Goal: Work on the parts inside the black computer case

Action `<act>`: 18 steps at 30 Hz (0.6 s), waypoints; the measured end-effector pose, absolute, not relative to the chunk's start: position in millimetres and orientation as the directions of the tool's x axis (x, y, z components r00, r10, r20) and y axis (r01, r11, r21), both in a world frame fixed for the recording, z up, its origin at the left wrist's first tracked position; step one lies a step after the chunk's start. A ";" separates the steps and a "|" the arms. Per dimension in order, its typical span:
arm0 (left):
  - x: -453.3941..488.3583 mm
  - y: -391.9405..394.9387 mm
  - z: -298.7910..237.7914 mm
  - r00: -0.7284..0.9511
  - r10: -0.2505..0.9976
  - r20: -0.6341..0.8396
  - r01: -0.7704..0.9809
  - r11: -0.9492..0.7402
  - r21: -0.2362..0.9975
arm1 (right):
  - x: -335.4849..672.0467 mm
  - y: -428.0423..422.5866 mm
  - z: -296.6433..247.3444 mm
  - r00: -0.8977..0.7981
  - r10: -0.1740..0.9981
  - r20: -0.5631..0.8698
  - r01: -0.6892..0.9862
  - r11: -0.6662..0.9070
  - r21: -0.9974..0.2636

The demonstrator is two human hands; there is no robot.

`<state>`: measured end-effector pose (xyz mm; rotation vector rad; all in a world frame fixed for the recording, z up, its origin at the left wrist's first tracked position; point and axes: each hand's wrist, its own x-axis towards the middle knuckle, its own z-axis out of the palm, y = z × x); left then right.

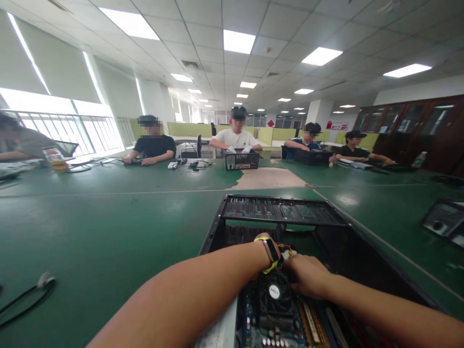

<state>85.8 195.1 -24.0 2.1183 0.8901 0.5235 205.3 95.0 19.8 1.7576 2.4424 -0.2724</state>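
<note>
Wires with white connector, inside open computer case, near side, right of centre. Right hand stretched in from the right, fingers bent narrow beside the connector, grip impossible to tell; left hand curled over from the left, fingertips hidden, hold likewise unclear. Bare green table left of the case's edge. Nearer, within the case: round fan, memory modules.

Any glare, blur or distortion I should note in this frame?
Head view: the left windows are blown out, pale glare patches lie on the green table, wide-angle stretching shows toward the edges, and the wires beside the right hand look soft.
</note>
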 end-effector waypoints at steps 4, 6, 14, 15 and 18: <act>74.6 199.0 -28.9 0.716 0.695 0.058 0.519 -0.587 0.621 | 204.2 99.9 27.1 -0.308 0.938 -0.161 0.951 0.299 -0.074; 68.0 198.5 -28.6 0.736 0.674 0.068 0.530 -0.636 0.561 | 206.7 103.0 30.3 -0.289 0.945 -0.153 0.957 0.281 -0.071; 45.8 179.5 33.2 0.793 0.589 0.157 0.477 -0.760 0.441 | 196.6 95.4 54.5 -0.234 0.954 -0.188 0.972 0.227 -0.061; 31.5 167.0 45.9 0.791 0.584 0.182 0.470 -0.771 0.430 | 198.8 86.5 61.2 -0.245 0.949 -0.199 0.970 0.238 -0.060; -39.5 110.2 71.7 0.722 0.616 0.314 0.454 -0.765 0.456 | 218.8 44.9 64.6 -0.333 0.938 -0.096 0.928 0.307 -0.211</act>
